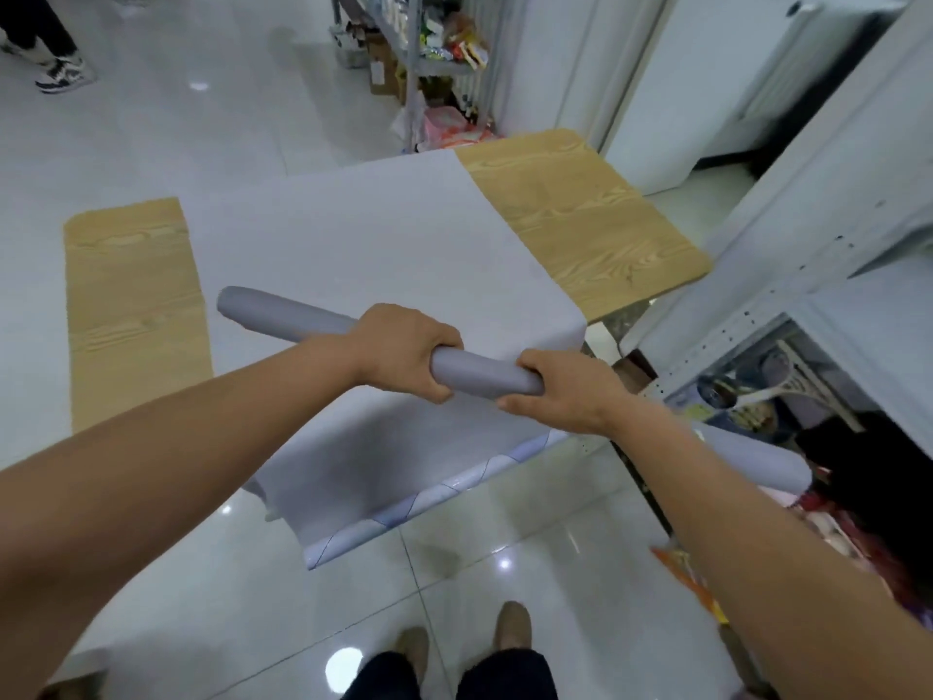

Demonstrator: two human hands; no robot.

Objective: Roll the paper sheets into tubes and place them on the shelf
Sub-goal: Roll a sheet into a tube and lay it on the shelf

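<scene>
A grey rolled paper tube (282,313) is held above the table. My left hand (404,351) grips it near its middle. My right hand (560,391) grips its right end. Below it, flat white paper sheets (363,245) cover the middle of the wooden table (580,214) and hang over the near edge, showing a printed blue-lined side. A second rolled tube (752,462) lies on the white shelf unit (787,275) at the right, partly hidden behind my right forearm.
The shelf unit's lower level holds mixed goods (747,396). A metal rack with packaged items (439,42) stands beyond the table. Another person's feet (63,73) are on the glossy tiled floor at far left. My own feet (464,644) show at the bottom.
</scene>
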